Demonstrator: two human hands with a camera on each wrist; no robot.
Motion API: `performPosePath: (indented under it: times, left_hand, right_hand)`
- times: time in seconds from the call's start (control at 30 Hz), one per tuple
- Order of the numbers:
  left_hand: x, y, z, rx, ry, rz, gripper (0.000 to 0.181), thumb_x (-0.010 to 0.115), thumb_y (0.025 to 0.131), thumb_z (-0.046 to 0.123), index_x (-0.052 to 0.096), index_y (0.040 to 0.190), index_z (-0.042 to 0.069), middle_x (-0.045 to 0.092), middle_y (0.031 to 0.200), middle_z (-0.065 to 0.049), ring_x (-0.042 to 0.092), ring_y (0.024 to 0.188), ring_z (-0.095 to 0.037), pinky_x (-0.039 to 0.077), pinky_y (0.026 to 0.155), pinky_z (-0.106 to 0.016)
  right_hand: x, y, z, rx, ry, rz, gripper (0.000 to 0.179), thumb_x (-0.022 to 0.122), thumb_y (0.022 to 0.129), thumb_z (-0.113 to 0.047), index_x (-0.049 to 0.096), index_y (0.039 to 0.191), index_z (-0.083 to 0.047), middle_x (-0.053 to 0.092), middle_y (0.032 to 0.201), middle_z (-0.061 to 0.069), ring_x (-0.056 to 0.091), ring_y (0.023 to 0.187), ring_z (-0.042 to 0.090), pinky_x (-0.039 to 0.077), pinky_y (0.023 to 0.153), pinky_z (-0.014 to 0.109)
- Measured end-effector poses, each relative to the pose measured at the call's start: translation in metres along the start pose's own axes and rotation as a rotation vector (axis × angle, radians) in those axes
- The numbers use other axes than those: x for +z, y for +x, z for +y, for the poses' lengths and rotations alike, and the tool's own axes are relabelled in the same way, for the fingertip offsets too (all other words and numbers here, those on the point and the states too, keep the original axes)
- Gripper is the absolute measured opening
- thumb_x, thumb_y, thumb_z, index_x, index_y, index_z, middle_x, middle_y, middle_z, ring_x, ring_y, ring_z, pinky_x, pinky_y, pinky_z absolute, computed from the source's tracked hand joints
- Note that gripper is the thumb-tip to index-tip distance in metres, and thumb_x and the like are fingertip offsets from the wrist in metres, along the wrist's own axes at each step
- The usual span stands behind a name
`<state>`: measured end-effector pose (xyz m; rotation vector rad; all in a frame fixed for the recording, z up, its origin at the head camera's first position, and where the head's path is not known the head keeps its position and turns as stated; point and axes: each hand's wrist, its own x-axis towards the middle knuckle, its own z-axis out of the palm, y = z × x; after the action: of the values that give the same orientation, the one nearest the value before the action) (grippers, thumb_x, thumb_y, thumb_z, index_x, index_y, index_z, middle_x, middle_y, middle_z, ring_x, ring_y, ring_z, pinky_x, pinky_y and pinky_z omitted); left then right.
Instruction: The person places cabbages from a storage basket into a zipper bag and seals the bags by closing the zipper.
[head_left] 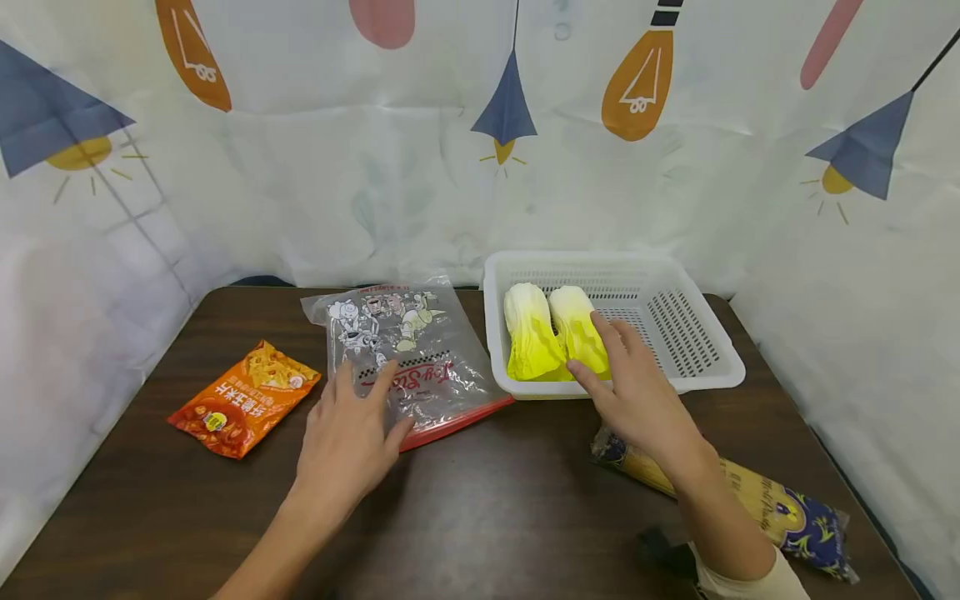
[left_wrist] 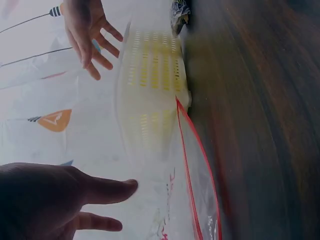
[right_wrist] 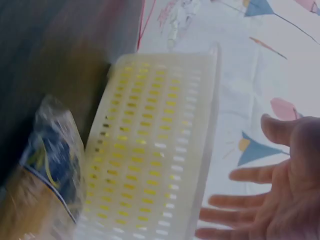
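From the head view, one white slotted basket (head_left: 585,265) stands at the far right of the tabletop (head_left: 480,517), holding two yellow-and-white cabbages side by side: the left cabbage (head_left: 528,329) and the right cabbage (head_left: 572,315), both in its left half. The wrist views show only yellow through the slots, but they reveal the side wall that the head view hides. The right hand (head_left: 637,396) reaches over the basket, fingers spread and gripping nothing; the right wrist view shows its thumb and four fingers above the rim. The left hand (head_left: 348,437), fingers also apart, is over one clear printed bag (head_left: 442,367) left of the basket; the left wrist view shows the bag's red edge near the basket. One orange snack packet (head_left: 246,400) lies farther left, and one pasta packet (head_left: 772,504) lies near right, partly beneath the right forearm.
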<state>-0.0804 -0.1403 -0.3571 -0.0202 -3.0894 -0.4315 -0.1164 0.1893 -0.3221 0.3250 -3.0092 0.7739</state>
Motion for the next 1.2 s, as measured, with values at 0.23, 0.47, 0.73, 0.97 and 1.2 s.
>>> performPosePath:
  times: [0.23,0.47,0.73,0.97,1.2]
  left_hand:
    - [0.007,-0.007,-0.014,-0.084,-0.016,-0.090,0.087,0.083,0.086,0.039,0.040,0.160,0.021,0.031,0.137,-0.042,0.050,0.111,-0.060,0.050,0.088,-0.074]
    - [0.012,-0.006,-0.025,-0.130,-0.026,-0.207,0.091,0.086,0.084,0.038,0.038,0.160,0.022,0.040,0.126,-0.045,0.055,0.101,-0.056,0.053,0.086,-0.073]
    - [0.015,-0.007,-0.032,-0.077,-0.048,-0.160,0.072,0.075,0.088,0.012,0.046,0.153,0.019,0.053,0.112,-0.039,0.062,0.091,-0.048,0.053,0.080,-0.072]
    - [0.021,-0.005,-0.038,-0.103,-0.097,-0.171,0.077,0.082,0.086,0.016,0.045,0.153,0.015,0.047,0.116,-0.039,0.059,0.077,-0.038,0.057,0.074,-0.062]
    - [0.020,-0.007,-0.037,-0.118,-0.104,-0.155,0.061,0.075,0.088,0.010,0.052,0.145,0.009,0.049,0.114,-0.035,0.062,0.076,-0.039,0.058,0.070,-0.060]
  right_hand:
    - [-0.019,0.022,0.007,0.001,-0.013,-0.066,0.077,0.056,0.106,-0.045,0.027,0.164,-0.004,0.033,0.161,0.033,0.036,0.145,0.056,0.034,0.113,0.073]
    - [-0.032,0.059,0.030,0.009,-0.120,-0.175,0.075,0.059,0.105,-0.039,0.033,0.158,0.007,0.044,0.152,0.038,0.045,0.137,0.058,0.041,0.108,0.072]
    - [-0.030,0.090,0.047,0.069,-0.126,-0.359,0.082,0.059,0.104,-0.044,0.027,0.160,0.006,0.047,0.151,0.036,0.053,0.133,0.053,0.050,0.102,0.064]
    - [-0.017,0.102,0.049,0.127,-0.175,-0.416,0.085,0.060,0.102,-0.047,0.026,0.161,0.003,0.039,0.159,0.034,0.051,0.134,0.054,0.046,0.108,0.063]
    - [-0.013,0.105,0.050,0.207,-0.047,-0.508,0.091,0.061,0.102,-0.046,0.009,0.166,-0.006,0.049,0.146,0.033,0.035,0.051,0.012,0.044,0.054,0.030]
